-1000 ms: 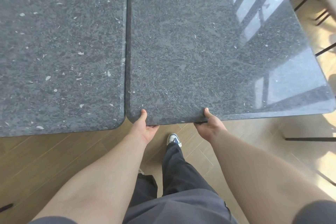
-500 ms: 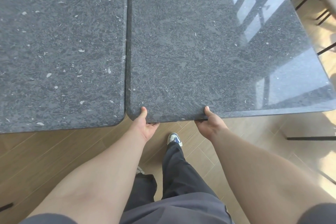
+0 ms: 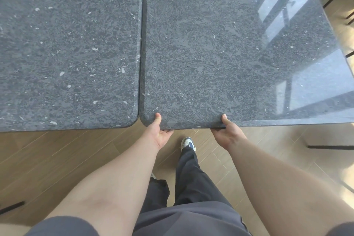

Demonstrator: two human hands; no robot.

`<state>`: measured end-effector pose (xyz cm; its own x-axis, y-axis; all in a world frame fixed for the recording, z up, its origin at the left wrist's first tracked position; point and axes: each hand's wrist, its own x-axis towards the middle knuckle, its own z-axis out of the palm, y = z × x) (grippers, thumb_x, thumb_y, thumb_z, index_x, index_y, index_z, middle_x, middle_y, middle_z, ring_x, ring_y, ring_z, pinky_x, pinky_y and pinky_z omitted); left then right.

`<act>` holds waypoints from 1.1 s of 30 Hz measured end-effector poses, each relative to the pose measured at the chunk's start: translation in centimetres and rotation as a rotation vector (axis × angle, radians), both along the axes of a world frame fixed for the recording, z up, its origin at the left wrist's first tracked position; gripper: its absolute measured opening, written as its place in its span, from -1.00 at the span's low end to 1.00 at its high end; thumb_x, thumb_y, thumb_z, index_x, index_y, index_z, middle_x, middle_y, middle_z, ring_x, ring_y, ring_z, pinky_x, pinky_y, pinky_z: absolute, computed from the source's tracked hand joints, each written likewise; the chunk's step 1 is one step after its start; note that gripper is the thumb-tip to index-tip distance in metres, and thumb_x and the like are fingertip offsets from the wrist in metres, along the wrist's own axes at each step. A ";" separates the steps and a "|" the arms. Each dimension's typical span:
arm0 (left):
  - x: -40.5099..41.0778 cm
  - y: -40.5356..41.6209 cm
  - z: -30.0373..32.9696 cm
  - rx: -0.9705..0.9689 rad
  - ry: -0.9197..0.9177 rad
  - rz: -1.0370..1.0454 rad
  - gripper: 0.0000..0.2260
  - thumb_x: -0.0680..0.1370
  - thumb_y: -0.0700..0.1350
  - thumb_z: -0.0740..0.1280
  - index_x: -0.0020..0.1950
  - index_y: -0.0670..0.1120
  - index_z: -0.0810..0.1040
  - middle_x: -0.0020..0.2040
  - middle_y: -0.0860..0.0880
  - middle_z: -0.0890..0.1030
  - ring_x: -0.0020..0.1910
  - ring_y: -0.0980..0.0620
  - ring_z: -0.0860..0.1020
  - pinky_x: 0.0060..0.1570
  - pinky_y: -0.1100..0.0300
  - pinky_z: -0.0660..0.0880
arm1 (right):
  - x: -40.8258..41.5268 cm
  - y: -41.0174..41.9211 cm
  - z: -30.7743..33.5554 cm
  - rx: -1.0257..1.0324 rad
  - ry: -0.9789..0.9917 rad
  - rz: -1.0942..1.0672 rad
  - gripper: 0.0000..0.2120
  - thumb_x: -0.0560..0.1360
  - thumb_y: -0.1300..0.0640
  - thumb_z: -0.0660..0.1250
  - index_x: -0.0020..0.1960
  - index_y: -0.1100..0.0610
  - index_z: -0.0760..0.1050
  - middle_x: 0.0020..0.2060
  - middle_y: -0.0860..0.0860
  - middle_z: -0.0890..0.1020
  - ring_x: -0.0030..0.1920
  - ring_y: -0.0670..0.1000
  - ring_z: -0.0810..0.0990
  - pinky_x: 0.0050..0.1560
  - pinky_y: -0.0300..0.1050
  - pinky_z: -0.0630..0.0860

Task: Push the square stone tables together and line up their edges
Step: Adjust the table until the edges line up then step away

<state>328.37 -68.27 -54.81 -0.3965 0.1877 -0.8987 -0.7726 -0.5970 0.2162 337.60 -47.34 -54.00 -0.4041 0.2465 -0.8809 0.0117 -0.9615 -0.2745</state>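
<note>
A person gripped the near edge of the right stone table (image 3: pixel 220 53) with both hands as it stood beside the left stone table (image 3: pixel 67 48) on a wooden floor (image 3: pixel 57 151). The left hand (image 3: pixel 160 134) held the edge close to the table's near-left rounded corner, thumb on the polished top and fingers curled out of sight beneath the slab. The right hand (image 3: pixel 228 134) clasped the same edge further toward its middle, thumb likewise on top and fingers tucked under. The two dark grey, white-flecked tops lay side by side, their facing edges running parallel with only a thin dark seam between them; whether they touched could not be told. The near edges were almost level, the right table's sitting slightly farther from the person than the left's. Window light reflected off the right table's far-right portion. A sneaker (image 3: pixel 188 142) and dark trousers (image 3: pixel 191 188) showed below, between the person's bare forearms.
</note>
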 end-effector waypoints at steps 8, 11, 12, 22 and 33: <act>0.4 -2.0 0.5 0.085 -0.081 -0.046 -0.68 0.66 -0.19 0.27 0.38 -0.29 0.42 0.34 -0.29 0.52 0.36 -0.26 0.48 0.42 -0.18 0.35 | 0.1 0.1 -0.3 -0.030 -0.029 -0.011 -0.81 0.62 0.20 0.32 0.20 0.26 0.52 0.19 0.18 0.64 0.19 0.16 0.63 0.27 0.05 0.53; 0.4 -3.0 0.7 0.102 -0.087 -0.096 -0.67 0.66 -0.26 0.22 0.42 -0.32 0.39 0.35 -0.30 0.52 0.38 -0.25 0.47 0.41 -0.16 0.35 | -0.1 0.0 -0.2 -0.026 -0.054 -0.012 -0.81 0.61 0.21 0.32 0.20 0.25 0.52 0.20 0.18 0.63 0.21 0.16 0.62 0.33 0.07 0.50; 0.2 -3.1 0.8 0.102 -0.090 -0.108 -0.67 0.66 -0.27 0.21 0.43 -0.32 0.38 0.35 -0.30 0.52 0.38 -0.24 0.47 0.37 -0.16 0.37 | -0.2 0.0 0.0 -0.022 -0.061 -0.015 -0.80 0.61 0.21 0.32 0.21 0.24 0.52 0.21 0.18 0.63 0.22 0.16 0.62 0.33 0.08 0.50; -1.4 -5.2 1.7 -0.006 -0.065 -0.251 -0.66 0.65 -0.38 0.11 0.43 -0.31 0.38 0.36 -0.30 0.52 0.37 -0.23 0.48 0.37 -0.13 0.39 | -2.4 -2.7 1.1 0.058 -0.239 -0.087 -0.67 0.60 -0.01 0.36 0.28 0.15 0.52 0.14 0.08 0.68 0.13 0.10 0.67 0.28 0.07 0.55; -0.3 -12.1 3.7 -0.260 -0.141 -0.223 -0.49 0.56 -0.45 -0.07 0.53 -0.32 0.18 0.45 -0.33 0.38 0.45 -0.28 0.38 0.42 -0.13 0.35 | -4.0 -10.7 4.2 -0.096 -0.196 0.354 -0.63 0.66 0.21 0.15 0.43 0.29 0.28 0.37 0.30 0.44 0.45 0.27 0.38 0.51 0.15 0.27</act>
